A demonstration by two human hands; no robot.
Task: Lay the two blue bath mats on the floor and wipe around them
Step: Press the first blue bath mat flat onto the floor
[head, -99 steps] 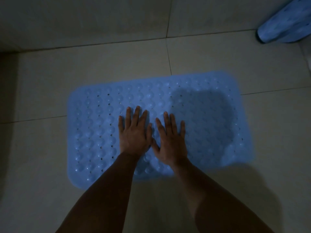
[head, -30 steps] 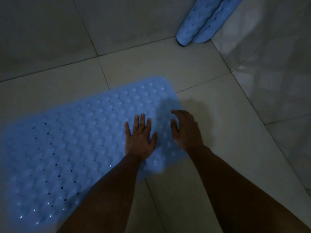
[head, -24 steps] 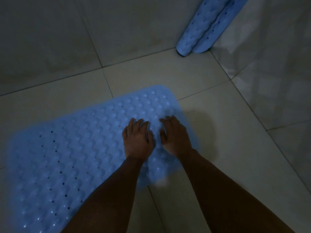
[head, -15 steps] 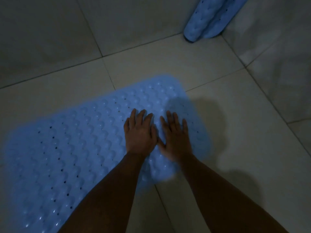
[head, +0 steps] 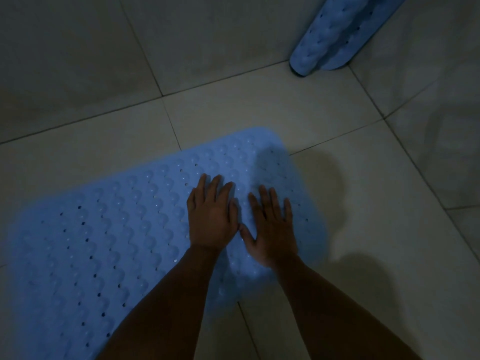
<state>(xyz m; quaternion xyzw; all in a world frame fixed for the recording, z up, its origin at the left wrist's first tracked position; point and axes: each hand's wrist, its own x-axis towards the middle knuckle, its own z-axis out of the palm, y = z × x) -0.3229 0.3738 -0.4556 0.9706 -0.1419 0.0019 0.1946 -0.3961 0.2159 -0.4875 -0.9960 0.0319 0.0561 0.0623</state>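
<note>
A blue bath mat (head: pixel 109 229) lies flat on the tiled floor (head: pixel 259 107), filling the lower left and middle of the frame. Its surface is covered in rounded bumps and dotted with small holes, and its rounded far corner sits just right of the frame's centre.

Both hands rest palm down on the mat's right end, side by side near the middle of the frame. The left hand (head: pixel 211 216) lies flat with its fingers straight and close together, so its grip is spread open and holds nothing. The right hand (head: pixel 271 224) is just beside it, fingers straight and slightly fanned, thumb angled toward the left hand; its grip is likewise spread flat against the mat. Whether the two thumbs touch is hard to tell in the dim light.

A second blue mat (head: pixel 335 35), rolled or folded, stands propped in the upper right of the frame, its lower end on the floor where the floor meets the wall (head: pixel 65 48), well apart from the flat mat.
</note>
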